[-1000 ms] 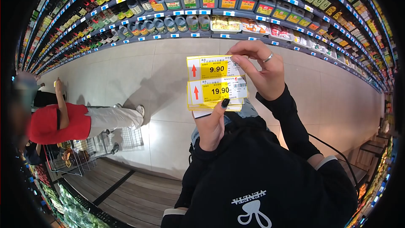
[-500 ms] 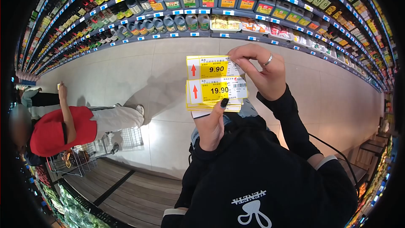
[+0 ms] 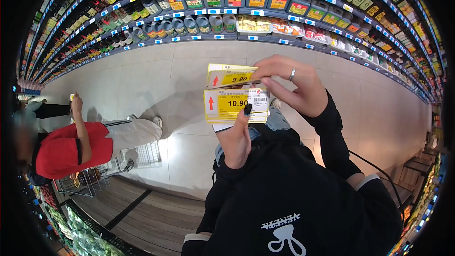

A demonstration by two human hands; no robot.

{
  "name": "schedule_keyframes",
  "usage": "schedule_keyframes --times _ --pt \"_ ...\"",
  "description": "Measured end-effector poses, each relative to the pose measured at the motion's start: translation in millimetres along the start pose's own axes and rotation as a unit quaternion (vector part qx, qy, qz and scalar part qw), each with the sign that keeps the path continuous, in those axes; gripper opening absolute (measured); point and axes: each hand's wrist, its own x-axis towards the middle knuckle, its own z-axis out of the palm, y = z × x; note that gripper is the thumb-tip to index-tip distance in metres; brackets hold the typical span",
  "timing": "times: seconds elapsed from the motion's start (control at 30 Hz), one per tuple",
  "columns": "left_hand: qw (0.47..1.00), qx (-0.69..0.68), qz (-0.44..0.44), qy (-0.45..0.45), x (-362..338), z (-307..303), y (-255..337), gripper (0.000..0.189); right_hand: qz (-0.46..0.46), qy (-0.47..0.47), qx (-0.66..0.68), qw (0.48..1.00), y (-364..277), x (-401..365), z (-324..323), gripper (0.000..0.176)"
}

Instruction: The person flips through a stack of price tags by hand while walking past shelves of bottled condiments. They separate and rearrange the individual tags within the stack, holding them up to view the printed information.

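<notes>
Price cards (image 3: pixel 212 114) in a fanned stack, held in the air over the floor (image 3: pixel 185 73), in front of the chest; both hands on them.

Left hand (image 3: pixel 234 144): gripping the stack from its near edge, thumb pressed flat on the 10.90 card (image 3: pixel 222 107) right of its middle. Other fingers hidden beneath. Right hand (image 3: pixel 302 90): thumb and forefinger closed in a pinch on the right end of the 9.90 card (image 3: pixel 228 79); remaining fingers curled.

Key relation: the 9.90 card lies at the stack's far side, beyond the 10.90 card, extending leftward from the right hand, which is the nearer of the two. The 10.90 card is nearer the left hand, which lies on the body side of it.

Axes: both cards run long side left to right across the chest. 10.90 card faces up, roughly level across; its red arrow points away from the body, toward the shelves (image 3: pixel 199 39). 9.90 card is tilted, face foreshortened, right end slightly farther out; its arrow points likewise, leaning a little right. Card count: cannot tell.
</notes>
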Motion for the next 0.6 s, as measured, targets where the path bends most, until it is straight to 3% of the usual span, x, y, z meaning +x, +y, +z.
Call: schedule_keyframes --times 0.23,0.47,0.53,0.6 --pt "1.0 0.015 -0.01 -0.01 0.1 5.2 3.5 0.053 0.03 0.143 0.031 0.989 -3.2 3.8 13.2 0.023" --pt "1.0 0.014 -0.019 -0.01 1.1 5.7 2.4 0.053 0.032 0.114 0.008 0.993 0.5 -0.6 6.9 0.018" --pt "0.999 0.018 -0.003 -0.026 2.3 6.6 2.1 0.053 -0.026 0.08 -0.022 0.996 8.2 -2.8 4.1 0.019" --pt "1.0 0.015 -0.003 -0.019 1.9 6.3 1.2 0.052 -0.017 0.062 -0.03 0.997 5.5 -3.2 4.3 0.021"
